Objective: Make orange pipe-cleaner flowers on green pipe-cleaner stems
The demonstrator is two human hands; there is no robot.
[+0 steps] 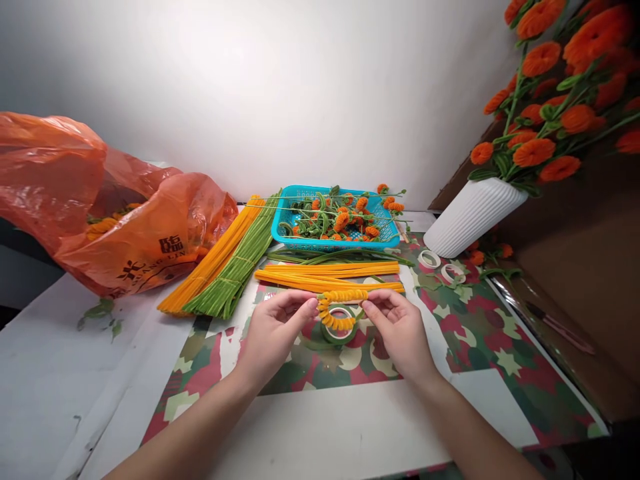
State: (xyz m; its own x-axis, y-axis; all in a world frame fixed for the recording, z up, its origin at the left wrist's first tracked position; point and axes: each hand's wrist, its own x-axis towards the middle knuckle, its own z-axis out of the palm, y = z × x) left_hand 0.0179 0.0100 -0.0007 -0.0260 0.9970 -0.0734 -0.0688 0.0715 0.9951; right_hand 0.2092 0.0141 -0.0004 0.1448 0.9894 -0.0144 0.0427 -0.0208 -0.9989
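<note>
Between my two hands stretches a coiled yellow-orange pipe cleaner (337, 323), bent into a loop with a straighter run along its top. My left hand (283, 327) pinches its left end between thumb and fingertips. On the other side my right hand (395, 327) pinches the right end, where a bit of green shows. Just behind the loop lies a roll of green tape (339, 339) on the patterned mat, partly covered from view. Straight yellow pipe cleaners (330, 270) lie in bundles just beyond my fingers.
A blue basket (335, 244) holds orange pipe-cleaner flowers. Left of it are green pipe cleaners (233, 277), yellow ones (213, 257) and an orange plastic bag (145, 247). At right stand a white vase (470, 217) of orange flowers, white tape rolls (453, 274) and a pen (560, 328).
</note>
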